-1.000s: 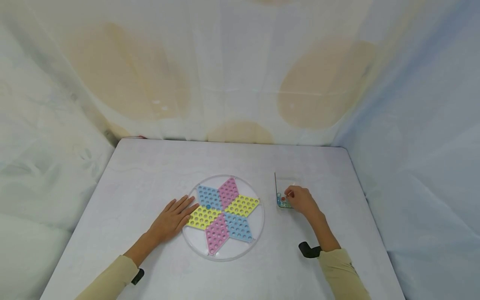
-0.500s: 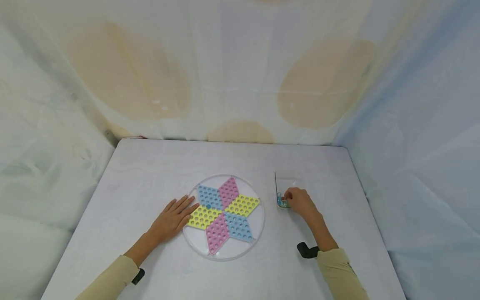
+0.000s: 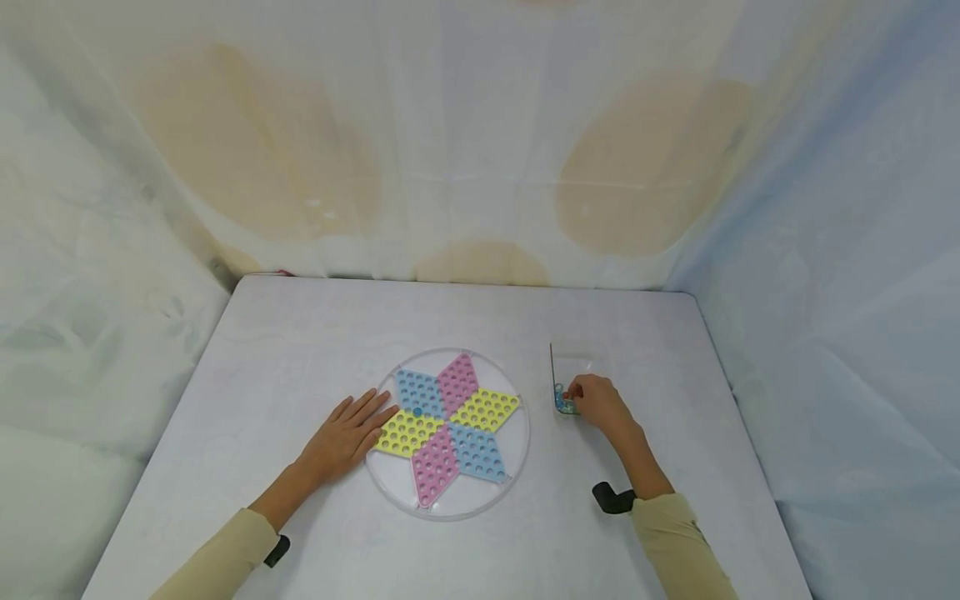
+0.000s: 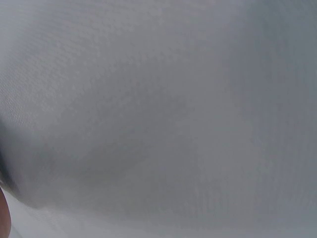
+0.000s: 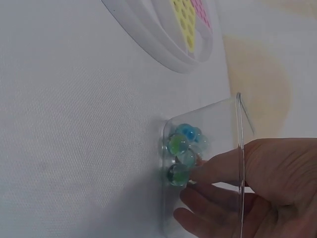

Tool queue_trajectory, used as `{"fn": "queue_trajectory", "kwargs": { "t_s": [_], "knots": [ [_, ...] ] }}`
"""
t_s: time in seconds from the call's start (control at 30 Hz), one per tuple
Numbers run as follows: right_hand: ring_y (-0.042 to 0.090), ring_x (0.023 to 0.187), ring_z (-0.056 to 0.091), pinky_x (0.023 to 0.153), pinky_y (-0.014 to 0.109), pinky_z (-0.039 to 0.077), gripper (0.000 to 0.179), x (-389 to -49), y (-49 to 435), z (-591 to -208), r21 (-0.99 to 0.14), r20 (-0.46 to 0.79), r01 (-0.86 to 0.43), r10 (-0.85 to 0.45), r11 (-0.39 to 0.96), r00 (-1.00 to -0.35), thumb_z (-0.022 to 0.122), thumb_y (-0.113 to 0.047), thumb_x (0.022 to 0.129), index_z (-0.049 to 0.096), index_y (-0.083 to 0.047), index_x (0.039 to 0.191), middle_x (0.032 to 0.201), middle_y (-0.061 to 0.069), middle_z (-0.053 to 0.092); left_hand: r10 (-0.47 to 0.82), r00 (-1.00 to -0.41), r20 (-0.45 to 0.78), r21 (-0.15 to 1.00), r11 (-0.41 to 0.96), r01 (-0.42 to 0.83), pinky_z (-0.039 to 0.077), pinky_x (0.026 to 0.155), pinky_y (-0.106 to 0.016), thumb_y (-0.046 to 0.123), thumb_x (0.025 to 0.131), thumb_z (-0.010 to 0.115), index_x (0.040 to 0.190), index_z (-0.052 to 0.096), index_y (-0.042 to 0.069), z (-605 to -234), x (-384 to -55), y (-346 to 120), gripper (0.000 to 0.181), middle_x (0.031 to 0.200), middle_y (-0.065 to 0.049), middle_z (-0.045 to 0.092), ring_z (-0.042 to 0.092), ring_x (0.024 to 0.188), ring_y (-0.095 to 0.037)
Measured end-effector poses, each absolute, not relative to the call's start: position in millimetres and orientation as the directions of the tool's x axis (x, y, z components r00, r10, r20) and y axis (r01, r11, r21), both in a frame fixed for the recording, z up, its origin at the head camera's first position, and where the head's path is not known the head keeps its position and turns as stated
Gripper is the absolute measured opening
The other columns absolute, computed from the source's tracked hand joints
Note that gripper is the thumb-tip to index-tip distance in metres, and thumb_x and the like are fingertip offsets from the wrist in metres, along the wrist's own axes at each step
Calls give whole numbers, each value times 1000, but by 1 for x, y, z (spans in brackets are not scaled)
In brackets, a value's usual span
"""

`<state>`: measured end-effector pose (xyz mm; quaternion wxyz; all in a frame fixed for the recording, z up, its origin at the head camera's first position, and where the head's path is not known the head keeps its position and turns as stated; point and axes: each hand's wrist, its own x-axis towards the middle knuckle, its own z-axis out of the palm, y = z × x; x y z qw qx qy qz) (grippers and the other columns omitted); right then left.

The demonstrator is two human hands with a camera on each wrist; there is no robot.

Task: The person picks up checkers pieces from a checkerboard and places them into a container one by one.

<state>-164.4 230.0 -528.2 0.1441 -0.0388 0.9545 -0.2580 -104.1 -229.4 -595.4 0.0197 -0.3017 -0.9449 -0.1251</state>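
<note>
My left hand [image 3: 345,439] lies flat with fingers spread at the left edge of a round Chinese checkers board [image 3: 477,454], its fingertips over the rim. The board has a pink, yellow and blue star of holes, with one blue marble [image 3: 417,412] near the middle. My right hand [image 3: 602,404] reaches into a clear plastic box [image 5: 208,110] right of the board. In the right wrist view, its thumb and bent fingers are right at several glass marbles [image 5: 177,145], clear with green or blue inside. Whether they pinch one I cannot tell.
A white-covered table [image 3: 480,558] carries the board and box. Pale curtains [image 3: 480,150] with tan circles stand behind it and at both sides. Black wrist mounts [image 3: 612,498] show at both cuffs. The left wrist view holds mostly blurred pale cloth.
My right hand has lowered slightly and shifted a little left inside the box, its fingers closer among the marbles. My left hand has stayed in place on the board.
</note>
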Motion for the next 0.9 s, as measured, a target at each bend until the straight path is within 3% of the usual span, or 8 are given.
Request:
{"fn": "queue_trajectory", "kwargs": {
  "t_s": [0.27, 0.5, 0.9],
  "knots": [
    [28, 87, 61, 75, 42, 54, 12, -165, 229, -525, -491, -261, -9, -157, 871, -953, 63, 3, 92, 68, 6, 101, 94, 14, 66, 565, -819, 100, 223, 789, 572, 19, 116, -56, 31, 103, 51, 153, 43, 17, -594, -104, -229, 53, 161, -8, 30, 21, 149, -31],
    [36, 100, 61, 84, 49, 53, 19, -165, 228, -520, -506, -233, 0, -136, 862, -963, 62, 3, 92, 67, 5, 110, 108, 22, 65, 566, -815, 121, 212, 788, 579, 22, 115, -57, 32, 103, 51, 153, 44, 17, -595, -104, -230, 52, 160, -8, 32, 23, 148, -31],
    [33, 102, 64, 86, 46, 55, 20, -161, 189, -500, -601, -3, -168, -213, 781, -977, 66, 1, 93, 69, 2, 112, 113, 18, 67, 563, -820, 102, 214, 792, 571, 20, 116, -56, 31, 102, 52, 153, 44, 17, -596, -104, -229, 53, 161, -8, 31, 22, 148, -31]
  ]
}}
